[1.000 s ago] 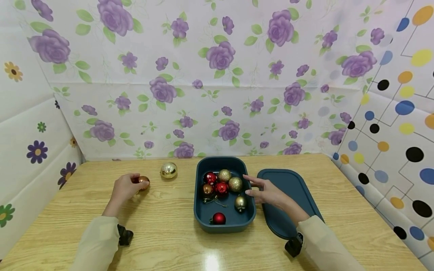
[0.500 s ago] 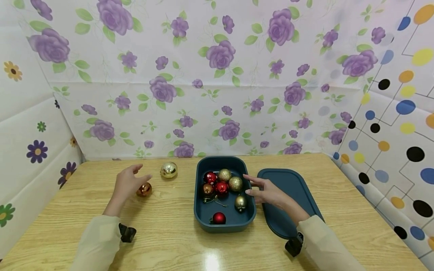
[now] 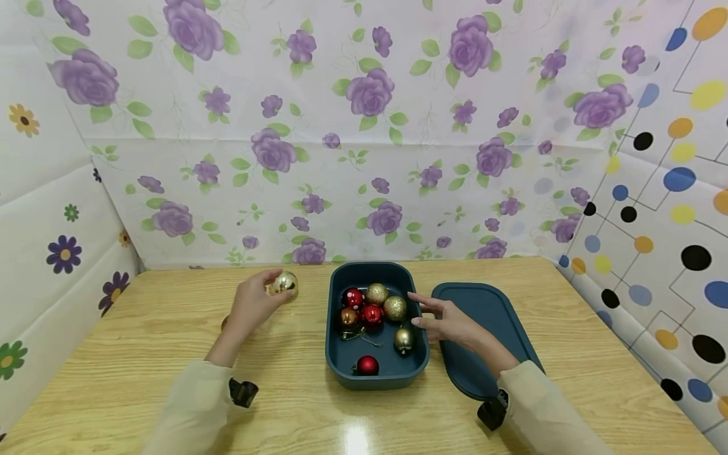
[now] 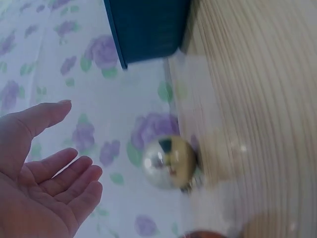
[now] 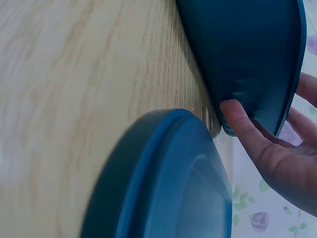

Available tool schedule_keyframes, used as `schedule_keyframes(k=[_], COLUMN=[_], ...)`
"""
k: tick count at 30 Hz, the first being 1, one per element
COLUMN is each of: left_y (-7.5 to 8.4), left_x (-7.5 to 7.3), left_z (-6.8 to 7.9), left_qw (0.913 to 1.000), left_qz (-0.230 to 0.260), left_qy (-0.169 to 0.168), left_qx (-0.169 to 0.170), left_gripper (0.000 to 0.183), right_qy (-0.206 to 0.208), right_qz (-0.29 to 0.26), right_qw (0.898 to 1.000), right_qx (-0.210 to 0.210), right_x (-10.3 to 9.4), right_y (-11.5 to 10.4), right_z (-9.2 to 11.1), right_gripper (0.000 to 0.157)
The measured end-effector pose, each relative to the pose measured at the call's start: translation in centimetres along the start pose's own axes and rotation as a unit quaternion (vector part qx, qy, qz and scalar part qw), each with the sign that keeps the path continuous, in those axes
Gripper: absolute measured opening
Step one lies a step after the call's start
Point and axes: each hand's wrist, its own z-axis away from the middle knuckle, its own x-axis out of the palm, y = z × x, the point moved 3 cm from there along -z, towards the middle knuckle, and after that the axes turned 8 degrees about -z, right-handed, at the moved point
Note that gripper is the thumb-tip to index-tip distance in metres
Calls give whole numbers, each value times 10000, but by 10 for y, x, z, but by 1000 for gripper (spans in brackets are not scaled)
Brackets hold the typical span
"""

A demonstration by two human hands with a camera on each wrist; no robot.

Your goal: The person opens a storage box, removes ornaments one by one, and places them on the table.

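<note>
My left hand (image 3: 256,303) is beside a shiny gold Christmas ball (image 3: 286,284) at the back left of the table. In the left wrist view its fingers (image 4: 81,181) are spread with a gap to the gold ball (image 4: 170,162). A copper ball (image 3: 225,322) is mostly hidden behind the left forearm; only its edge shows. My right hand (image 3: 452,323) holds the right wall of a dark blue box (image 3: 378,383), fingers over the rim and thumb (image 5: 235,114) against the outer wall. Inside the box lie several red, gold and copper ornaments, among them a red ball (image 3: 366,366).
A dark blue lid (image 3: 483,316) lies on the table to the right of the box, partly under the right forearm. A flowered cloth wall (image 3: 352,208) stands along the table's back edge, with patterned cloth walls at the left and right.
My left hand has let go of the copper ball, leaving it on the table, and has moved right and back to the gold ball. The right hand and the box have stayed put.
</note>
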Motion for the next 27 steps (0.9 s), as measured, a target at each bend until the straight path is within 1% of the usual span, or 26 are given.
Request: schedule_keyframes(k=[8,14,18,23,27], left_y=[43,68,80,88,91], left_x=[28,51,67,86,98], left_z=[-1,0,0,0,-1], left_qw=[9978,9953,9928,9894,9875], left_qz=[315,287,280,293,41], left_qy=[-34,-176,-284,-517,-758], left_qx=[579,911,1133,1323,1382], left_gripper=[53,53,52,50,51], right_qy=[10,-17,-22,23,35], right_qz=[36,-18,-25,15,9], right_qw=[10000,10000,10000,10000,10000], right_qx=[-1,-13,-28,31,52], right_x=[0,-1,-1,0,0], right_y=[0,0,-1,-1,-1], right_z=[0,-1,-1,0,0], right_gripper=[68,68,68,69,69])
